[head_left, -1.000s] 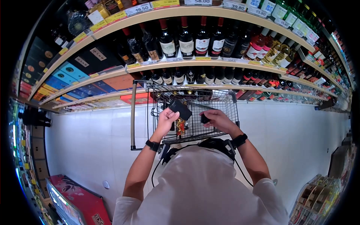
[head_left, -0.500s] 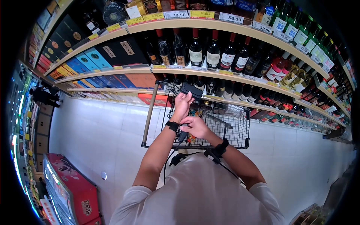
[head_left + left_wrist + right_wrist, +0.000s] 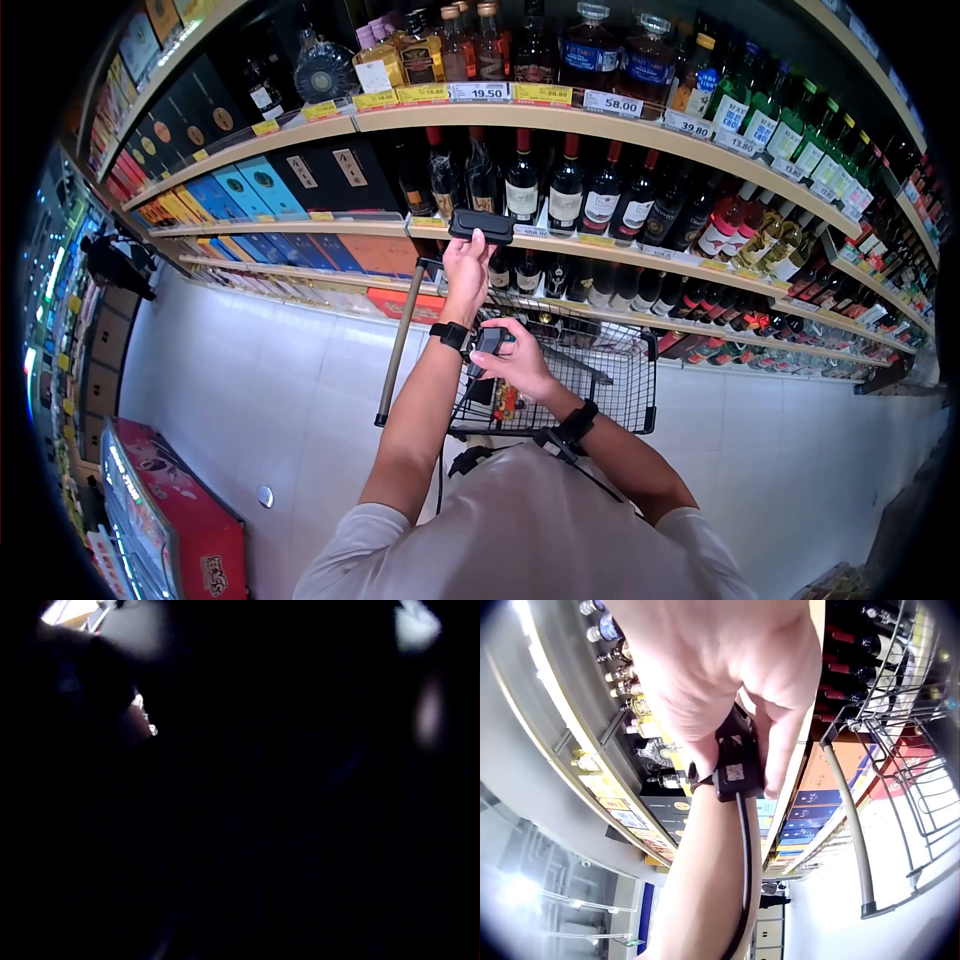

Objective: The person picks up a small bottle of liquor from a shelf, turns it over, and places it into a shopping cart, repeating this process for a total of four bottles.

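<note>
In the head view my left hand [image 3: 467, 268] holds up a flat black case [image 3: 482, 226] with rounded corners, its thumb on the near face, in front of the wine shelf. A black strap [image 3: 450, 334] goes round the left wrist. My right hand [image 3: 518, 362] is at that wrist and pinches a small black box-shaped device [image 3: 487, 346] between thumb and fingers. The right wrist view shows this device [image 3: 739, 776] close up, with a black cable [image 3: 744, 840] running from it along the left forearm [image 3: 709, 877]. The left wrist view is almost wholly dark.
A wire shopping cart [image 3: 640, 410] with a brown handle [image 3: 400, 345] stands below the hands, a red and yellow packet [image 3: 507, 402] in it. Shelves [image 3: 600, 122] of bottles and boxes curve ahead. A red freezer [image 3: 205, 520] stands at lower left.
The left hand has risen with the black case from over the cart toward the shelf. The right hand has crossed left to the left wrist. The head view has shifted.
</note>
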Tool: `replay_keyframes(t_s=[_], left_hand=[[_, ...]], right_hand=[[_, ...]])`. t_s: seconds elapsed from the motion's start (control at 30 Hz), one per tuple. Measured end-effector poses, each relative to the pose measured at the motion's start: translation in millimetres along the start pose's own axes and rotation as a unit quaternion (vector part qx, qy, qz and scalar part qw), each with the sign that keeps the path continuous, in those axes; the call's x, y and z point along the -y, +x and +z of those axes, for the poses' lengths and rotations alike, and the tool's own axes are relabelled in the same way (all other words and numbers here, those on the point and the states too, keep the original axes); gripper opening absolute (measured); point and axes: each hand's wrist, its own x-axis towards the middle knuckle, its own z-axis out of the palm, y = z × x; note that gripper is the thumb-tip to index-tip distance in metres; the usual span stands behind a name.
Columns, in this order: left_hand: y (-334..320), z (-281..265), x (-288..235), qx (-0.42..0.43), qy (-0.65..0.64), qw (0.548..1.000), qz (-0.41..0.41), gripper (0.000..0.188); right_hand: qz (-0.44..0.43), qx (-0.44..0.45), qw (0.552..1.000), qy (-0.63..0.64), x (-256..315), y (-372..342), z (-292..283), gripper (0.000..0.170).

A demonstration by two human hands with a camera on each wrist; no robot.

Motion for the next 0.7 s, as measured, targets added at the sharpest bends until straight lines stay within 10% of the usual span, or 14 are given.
replay_keyframes(t_s=[0.53,0.7], left_hand=[[-10,7,-11,0.065,0.116,0.989,0.061,0.016],[-90,-22,12,0.138,0.337,0.931,-0.014,0.013]], right_hand=[[0.011,0.017,0.999,-0.035,12,2,-16,0.042],[-0.168,-0.170,0.910,-0.339,1,3,-80,0.070]])
